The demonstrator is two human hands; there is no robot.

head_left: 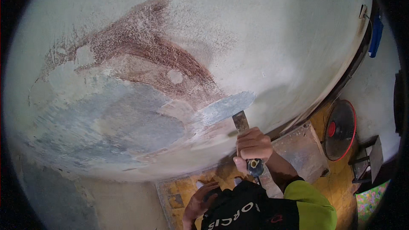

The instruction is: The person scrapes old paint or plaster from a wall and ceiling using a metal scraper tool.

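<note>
My right hand [254,145] is wrapped round the handle of a putty knife [241,121]. Its flat metal blade points up toward the wall [298,30], at the lower edge of a pale grey-blue filled patch [226,105]. Whether the blade touches the wall I cannot tell. The dark handle end [254,168] pokes out below my fist. Low in front of my black and yellow-green shirt, my left hand [200,202] has its fingers curled over something dark that I cannot make out. A brown, scraped area [170,57] and a wide grey patch [132,119] mark the wall.
At the right, a round fan [340,130] with a red rim stands on the yellow tiled floor [341,179]. A worn flat board [300,149] lies beside my right forearm. Further right are a dark-framed stool or small table [370,159] and a blue object [375,38] higher up.
</note>
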